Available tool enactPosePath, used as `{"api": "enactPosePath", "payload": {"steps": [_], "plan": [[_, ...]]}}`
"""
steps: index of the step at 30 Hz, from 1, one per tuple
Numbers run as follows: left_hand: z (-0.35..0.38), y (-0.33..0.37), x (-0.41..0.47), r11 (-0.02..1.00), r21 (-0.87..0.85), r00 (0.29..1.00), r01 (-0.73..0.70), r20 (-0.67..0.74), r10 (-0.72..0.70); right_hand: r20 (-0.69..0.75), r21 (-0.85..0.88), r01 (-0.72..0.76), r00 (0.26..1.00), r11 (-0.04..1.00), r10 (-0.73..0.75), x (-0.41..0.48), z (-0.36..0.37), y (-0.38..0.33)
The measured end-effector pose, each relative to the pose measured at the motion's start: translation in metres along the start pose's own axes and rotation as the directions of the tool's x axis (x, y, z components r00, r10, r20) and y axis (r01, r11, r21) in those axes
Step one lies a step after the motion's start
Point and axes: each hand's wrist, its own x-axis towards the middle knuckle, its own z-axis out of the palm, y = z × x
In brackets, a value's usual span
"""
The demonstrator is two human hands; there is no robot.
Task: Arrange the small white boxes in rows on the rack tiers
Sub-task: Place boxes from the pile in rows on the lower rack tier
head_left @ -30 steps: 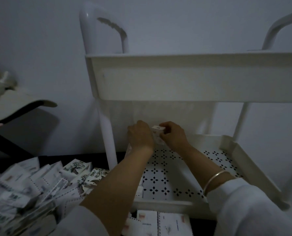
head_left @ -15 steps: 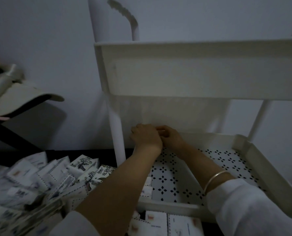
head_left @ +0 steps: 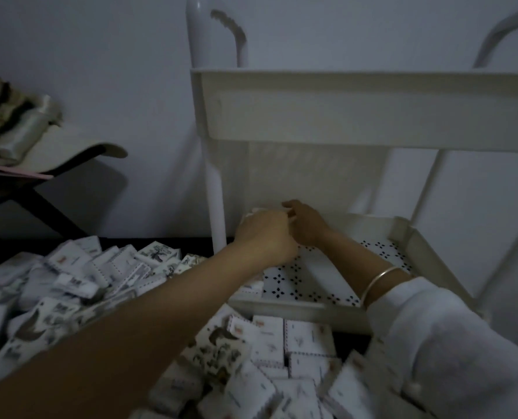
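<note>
White card with faint print, the small white box (head_left: pixel 254 212) stands at the back left corner of the lower shelf (head_left: pixel 297 309), against the rear wall of the rack and beside the post (head_left: pixel 213 192). Only its top edge shows above the knuckles. The left hand (head_left: pixel 266 235) covers it, fingers curled forward over it and holding it; how tightly cannot be told, as the back of the hand faces the camera. The right hand (head_left: pixel 307 226) lies just beside, thumb side against the left hand, fingers loose and half straightened, forefinger lifted above the box.

One second ago both hands pinched the box between them, raised off the shelf floor, its printed face in plain view. Half a second ago the two hands were pressed low together at the corner. Now the right hand has loosened and its forefinger has come up, while the left stays on the box.

Another box (head_left: pixel 251 288) lies at the near left of the same shelf, on the patterned floor. The upper shelf (head_left: pixel 357 110) spans above. A bracelet (head_left: pixel 378 278) circles the right wrist, ahead of a white sleeve (head_left: pixel 448 343). A loose pile of boxes (head_left: pixel 70 282) covers the dark floor at left, and more boxes (head_left: pixel 281 343) lie in front of the rack; more of these show than before. A chair (head_left: pixel 70 164) stands well apart at far left.
</note>
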Motion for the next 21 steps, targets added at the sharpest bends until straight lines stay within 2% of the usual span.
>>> {"api": "enactPosePath", "payload": {"steps": [3,5,8,12,15,21], "plan": [[0.01,-0.002,-0.027,0.986,-0.124,0.978,-0.116,0.162,0.135,0.028,-0.005,0.015,0.999,1.0,-0.015,-0.034,-0.022,-0.001],[0.015,0.002,-0.045,0.969,-0.174,0.935,-0.176,0.277,0.219,0.028,-0.042,0.081,0.996,0.996,-0.08,-0.066,-0.034,-0.001],[0.019,0.009,-0.067,0.948,-0.149,0.849,-0.281,0.421,0.318,0.029,-0.075,0.13,0.991,0.989,-0.128,-0.12,-0.046,0.001],[0.023,0.015,-0.081,0.932,-0.125,0.799,-0.34,0.485,0.356,0.073,-0.183,0.114,0.992,0.976,-0.102,-0.182,-0.057,0.006],[0.022,0.02,-0.087,0.93,-0.104,0.771,-0.353,0.53,0.352,0.163,-0.359,0.069,0.987,0.931,-0.011,-0.213,-0.06,0.007],[0.005,0.012,-0.096,0.93,-0.129,0.775,-0.344,0.52,0.358,0.256,-0.524,0.014,0.956,0.852,0.142,-0.245,-0.041,0.004]]}}
